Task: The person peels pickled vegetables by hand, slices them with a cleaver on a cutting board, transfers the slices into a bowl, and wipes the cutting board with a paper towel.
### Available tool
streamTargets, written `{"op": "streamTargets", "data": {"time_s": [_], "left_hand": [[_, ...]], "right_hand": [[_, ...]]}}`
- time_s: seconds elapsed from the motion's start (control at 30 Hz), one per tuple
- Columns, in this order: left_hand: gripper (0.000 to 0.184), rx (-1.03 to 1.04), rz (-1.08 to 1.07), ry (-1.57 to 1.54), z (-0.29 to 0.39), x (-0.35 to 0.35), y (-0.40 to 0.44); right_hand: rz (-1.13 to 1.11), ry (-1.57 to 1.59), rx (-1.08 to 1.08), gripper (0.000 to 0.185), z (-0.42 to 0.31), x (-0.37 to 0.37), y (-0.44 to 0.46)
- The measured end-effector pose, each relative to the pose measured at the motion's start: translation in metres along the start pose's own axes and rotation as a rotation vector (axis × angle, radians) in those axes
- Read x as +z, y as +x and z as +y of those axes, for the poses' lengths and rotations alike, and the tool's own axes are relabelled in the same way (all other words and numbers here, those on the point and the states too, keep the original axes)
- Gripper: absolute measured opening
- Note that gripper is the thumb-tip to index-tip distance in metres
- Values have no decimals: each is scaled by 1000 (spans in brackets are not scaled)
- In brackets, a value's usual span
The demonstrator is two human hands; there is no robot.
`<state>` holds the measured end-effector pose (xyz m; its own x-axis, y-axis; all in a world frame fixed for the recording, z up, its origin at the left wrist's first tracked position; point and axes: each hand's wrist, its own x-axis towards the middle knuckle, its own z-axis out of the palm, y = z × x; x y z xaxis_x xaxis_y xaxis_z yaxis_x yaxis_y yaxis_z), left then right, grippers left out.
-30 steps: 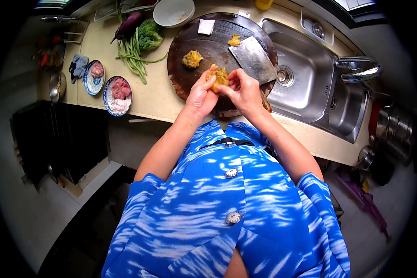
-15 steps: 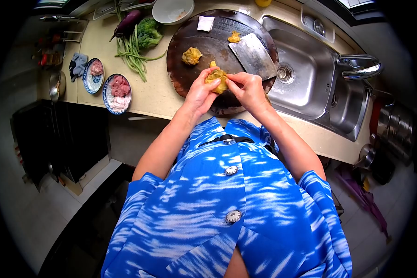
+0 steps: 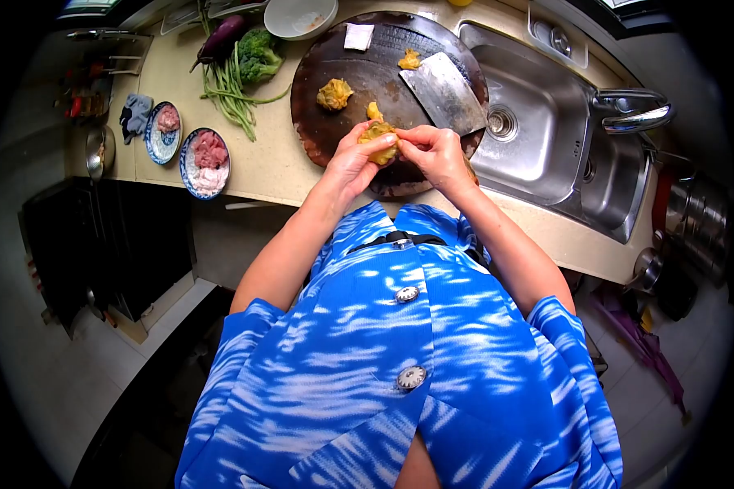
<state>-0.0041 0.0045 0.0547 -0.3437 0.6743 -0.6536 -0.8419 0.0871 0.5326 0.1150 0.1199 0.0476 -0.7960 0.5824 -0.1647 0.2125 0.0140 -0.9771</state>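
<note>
Two patterned plates [image 3: 162, 149] hold pink meat [image 3: 209, 151]; half-curled left hand [image 3: 349, 168] grips yellowish lump [image 3: 374, 131]; right hand [image 3: 440, 160] pinches its edge, fingertips nearly together.

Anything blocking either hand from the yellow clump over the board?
Nothing visible. The left hand holds the yellow clump, and the right hand has its fingertips at the edge. The cleaver lies off to the right, not between.
</note>
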Motion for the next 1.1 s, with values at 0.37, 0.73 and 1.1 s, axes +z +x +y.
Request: {"op": "streamTargets", "data": {"time_s": [0.37,0.73,1.1], "left_hand": [[24,-99,74,-146,-6,0,0],[18,-202,-16,-386,-6,-17,5],[23,-70,78,-374,-18,-21,7]], "right_hand": [[257,-758,-182,21,14,-33,-10],[133,-839,-34,40,38,-47,-12],[311,-784,68,42,7,-58,-40]]}}
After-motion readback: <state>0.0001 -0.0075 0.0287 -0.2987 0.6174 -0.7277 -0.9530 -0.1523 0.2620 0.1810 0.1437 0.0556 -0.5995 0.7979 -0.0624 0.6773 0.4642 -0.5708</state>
